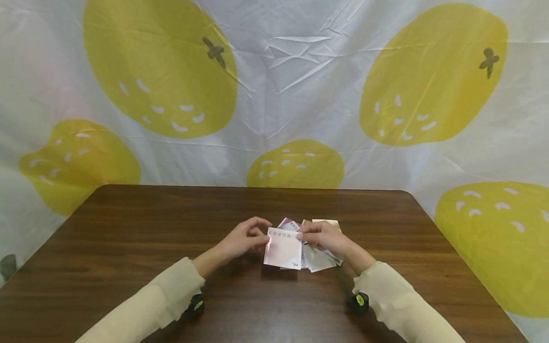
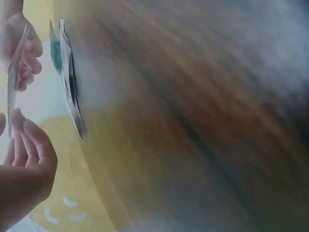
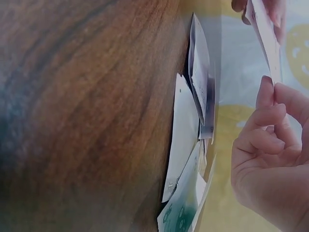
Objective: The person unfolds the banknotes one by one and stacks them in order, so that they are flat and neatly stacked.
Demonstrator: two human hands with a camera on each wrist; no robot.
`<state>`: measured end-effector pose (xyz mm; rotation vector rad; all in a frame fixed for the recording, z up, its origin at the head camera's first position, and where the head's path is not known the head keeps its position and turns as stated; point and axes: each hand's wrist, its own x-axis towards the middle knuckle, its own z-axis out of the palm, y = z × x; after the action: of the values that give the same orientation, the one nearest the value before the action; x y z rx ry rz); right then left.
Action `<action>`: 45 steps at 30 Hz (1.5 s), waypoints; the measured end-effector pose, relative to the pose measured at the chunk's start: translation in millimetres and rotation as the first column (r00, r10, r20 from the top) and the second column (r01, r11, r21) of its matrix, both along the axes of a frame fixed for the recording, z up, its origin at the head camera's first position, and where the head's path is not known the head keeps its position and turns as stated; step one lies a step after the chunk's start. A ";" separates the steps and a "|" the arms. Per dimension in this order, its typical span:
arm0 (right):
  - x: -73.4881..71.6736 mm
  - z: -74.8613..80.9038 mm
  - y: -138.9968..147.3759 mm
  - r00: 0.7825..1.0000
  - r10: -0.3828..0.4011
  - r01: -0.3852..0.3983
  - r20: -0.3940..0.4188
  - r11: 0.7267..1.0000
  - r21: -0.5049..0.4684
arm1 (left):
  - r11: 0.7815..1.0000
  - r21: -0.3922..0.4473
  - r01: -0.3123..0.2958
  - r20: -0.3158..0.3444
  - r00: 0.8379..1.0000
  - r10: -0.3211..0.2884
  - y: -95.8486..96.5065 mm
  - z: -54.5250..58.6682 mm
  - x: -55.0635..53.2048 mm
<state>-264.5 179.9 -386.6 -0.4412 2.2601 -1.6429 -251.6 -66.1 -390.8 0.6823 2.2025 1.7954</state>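
Between both hands is a thin, pale pink square paper (image 1: 283, 251) with printed characters along its top edge, raised over the table. My left hand (image 1: 241, 242) pinches its left edge between thumb and fingers. At its upper right corner, my right hand (image 1: 328, 238) grips it with thumb and index finger, the other fingers curled below, as the right wrist view shows. Behind and beneath lies a loose pile of similar thin papers (image 1: 319, 262), partly covered by the pink one and my right hand. A green-printed paper (image 3: 181, 212) sticks out of that pile in the right wrist view.
The dark wood table (image 1: 150, 224) has rounded far corners. Behind it hangs a white cloth (image 1: 291, 95) printed with large yellow fruits. Both forearms rest toward the near edge, in cream sleeves (image 1: 167, 290), with a dark wrist device (image 1: 359, 303) beneath each cuff.
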 end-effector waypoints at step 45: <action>22.6 -5.7 8.6 0.995 0.039 -0.026 0.088 0.991 -0.135 | 0.990 0.067 0.125 0.128 0.983 -0.133 6.2 7.3 2.9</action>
<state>-242.0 188.4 -392.3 -0.4241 2.0760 -1.7675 -248.7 -59.9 -383.6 0.6804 1.9805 1.7919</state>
